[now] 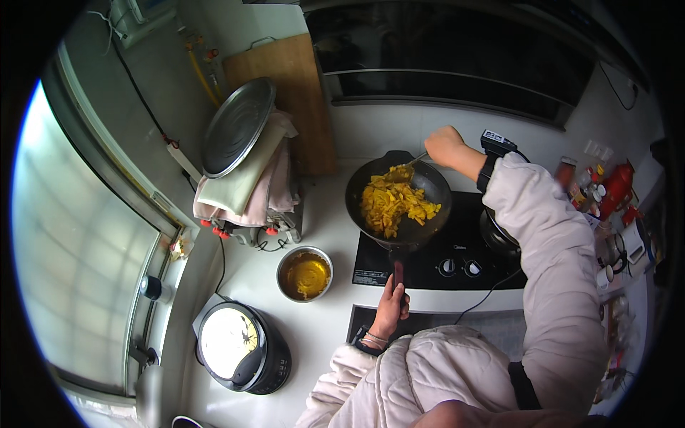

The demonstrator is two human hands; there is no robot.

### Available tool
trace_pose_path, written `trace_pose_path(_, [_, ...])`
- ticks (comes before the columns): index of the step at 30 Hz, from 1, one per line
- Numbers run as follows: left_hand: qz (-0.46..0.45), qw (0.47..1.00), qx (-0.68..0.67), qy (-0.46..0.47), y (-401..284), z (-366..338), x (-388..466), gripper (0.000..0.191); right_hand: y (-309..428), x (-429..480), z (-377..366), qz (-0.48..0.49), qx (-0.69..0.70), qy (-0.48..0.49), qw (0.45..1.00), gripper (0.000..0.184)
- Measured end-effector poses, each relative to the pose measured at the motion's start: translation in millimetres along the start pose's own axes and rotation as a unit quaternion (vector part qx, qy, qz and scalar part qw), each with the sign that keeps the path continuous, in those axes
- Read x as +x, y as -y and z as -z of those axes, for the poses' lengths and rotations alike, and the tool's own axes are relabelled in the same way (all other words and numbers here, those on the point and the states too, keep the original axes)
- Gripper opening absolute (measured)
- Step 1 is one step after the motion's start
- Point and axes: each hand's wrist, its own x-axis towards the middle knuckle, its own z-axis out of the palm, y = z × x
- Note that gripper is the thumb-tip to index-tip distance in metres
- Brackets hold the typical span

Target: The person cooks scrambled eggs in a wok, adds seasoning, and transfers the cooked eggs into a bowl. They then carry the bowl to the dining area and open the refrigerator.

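Observation:
My left hand (393, 306) grips the reddish-brown handle (398, 275) of a dark wok (426, 227). The wok sits over the left part of a black Midea gas hob (417, 267). Yellow pieces of food, perhaps scrambled egg (393, 200), lie in its left and middle part. At the wok's far right rim, my right hand (448, 148) is closed around the thin handle of a metal spatula (402, 171). The spatula's blade rests among the food and is partly covered by it.
A steel bowl (305, 274) with yellow oily liquid stands left of the hob, near a black rice cooker (267, 353). Behind them, a metal lid (239, 128) leans on folded towels (249, 195). Another dark pan (495, 232) is partly behind my right sleeve. Bottles (588, 192) crowd the right side.

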Motion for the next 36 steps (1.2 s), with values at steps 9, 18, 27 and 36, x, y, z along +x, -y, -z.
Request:
trace_pose_path(9, [-0.005,1.000,-0.002,-0.001,2.6,1.6,1.4,0.055,2.8,71.7,-46.9,-0.059,0.064,0.091,0.992,0.017])
trace_pose_path(18, [-0.006,1.000,-0.012,0.005,4.6,2.4,2.2,0.054,22.5,66.8,-16.9,0.217,0.090,0.006,0.972,0.015])
trace_pose_path(27, [0.001,1.000,-0.014,-0.003,4.8,1.8,1.3,0.054,42.8,77.3,17.6,0.152,-0.133,-0.052,0.978,0.015])
trace_pose_path(36, [-0.002,1.000,-0.013,0.005,4.6,2.6,1.5,0.054,34.0,65.5,23.6,0.239,-0.066,0.028,0.968,0.015])
